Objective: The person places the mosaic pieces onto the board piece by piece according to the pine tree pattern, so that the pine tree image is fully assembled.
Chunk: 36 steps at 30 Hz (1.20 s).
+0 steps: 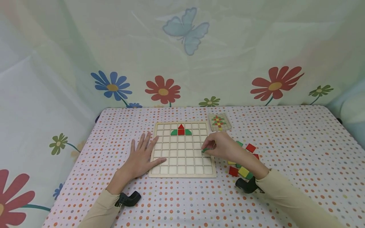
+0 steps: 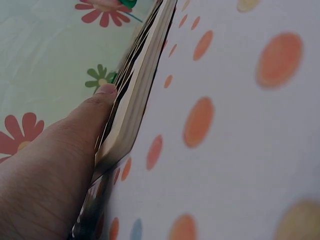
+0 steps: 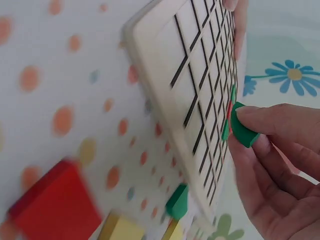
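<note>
A wooden grid board (image 1: 182,176) lies on the table. In its upper rows sit a red triangle (image 1: 181,126), a red square (image 1: 181,132) below it, and green quarter-round tiles (image 1: 174,132) on either side of the square. My left hand (image 1: 139,161) rests with spread fingers at the board's left edge; the left wrist view shows its thumb (image 2: 70,135) lying over the board's face. Between thumb and fingertips, my right hand (image 1: 223,145) pinches a green tile (image 3: 244,126) with a curved edge, held over the board's right side.
Right of the board lie loose tiles, among them a red square (image 1: 233,171), a yellow one (image 1: 243,172) and a green one (image 1: 249,176), partly hidden by the right forearm. A pattern card (image 1: 219,122) lies beyond the board's upper right corner. A dotted cloth (image 1: 176,205) covers the table.
</note>
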Available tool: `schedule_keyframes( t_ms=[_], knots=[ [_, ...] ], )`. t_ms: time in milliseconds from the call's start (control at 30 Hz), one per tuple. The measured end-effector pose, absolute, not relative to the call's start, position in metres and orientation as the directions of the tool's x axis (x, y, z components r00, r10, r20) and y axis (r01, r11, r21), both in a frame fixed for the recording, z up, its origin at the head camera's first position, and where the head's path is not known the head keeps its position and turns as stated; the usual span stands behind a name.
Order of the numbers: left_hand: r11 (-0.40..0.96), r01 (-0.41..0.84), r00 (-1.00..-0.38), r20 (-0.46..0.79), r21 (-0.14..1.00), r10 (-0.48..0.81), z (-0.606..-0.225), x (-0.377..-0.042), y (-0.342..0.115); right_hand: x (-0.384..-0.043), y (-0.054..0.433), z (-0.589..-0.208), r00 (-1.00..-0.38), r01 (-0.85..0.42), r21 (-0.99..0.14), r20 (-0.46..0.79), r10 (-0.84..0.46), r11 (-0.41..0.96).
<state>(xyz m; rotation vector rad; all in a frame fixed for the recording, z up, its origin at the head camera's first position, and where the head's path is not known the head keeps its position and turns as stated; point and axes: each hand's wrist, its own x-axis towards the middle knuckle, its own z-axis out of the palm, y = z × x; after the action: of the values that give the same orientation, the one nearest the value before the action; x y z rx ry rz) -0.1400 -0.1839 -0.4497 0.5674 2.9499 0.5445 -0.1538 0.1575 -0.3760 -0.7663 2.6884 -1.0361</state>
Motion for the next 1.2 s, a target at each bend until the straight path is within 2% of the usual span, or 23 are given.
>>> schedule_keyframes(
  t_ms=[233,800,1033,1200],
  knots=[
    [0.871,0.339,-0.927,-0.028,0.355,0.373,-0.449,-0.14,-0.183,-0.158,0.132,-0.374,-0.835,-0.401,-0.707,0.021,-0.55,0.582],
    [0.874,0.326,-0.931,-0.04,0.36,0.363,-0.447,-0.14,-0.184,-0.166,0.099,-0.377,-0.774,-0.439,-0.727,0.008,-0.634,0.528],
    [0.873,0.328,-0.928,-0.049,0.361,0.369,-0.448,-0.141,-0.185,-0.183,0.076,-0.376,-0.799,-0.433,-0.731,0.041,-0.6,0.527],
    [0.869,0.332,-0.926,-0.047,0.367,0.374,-0.448,-0.141,-0.184,-0.198,0.06,-0.379,-0.792,-0.468,-0.722,0.087,-0.605,0.509]
  ],
)
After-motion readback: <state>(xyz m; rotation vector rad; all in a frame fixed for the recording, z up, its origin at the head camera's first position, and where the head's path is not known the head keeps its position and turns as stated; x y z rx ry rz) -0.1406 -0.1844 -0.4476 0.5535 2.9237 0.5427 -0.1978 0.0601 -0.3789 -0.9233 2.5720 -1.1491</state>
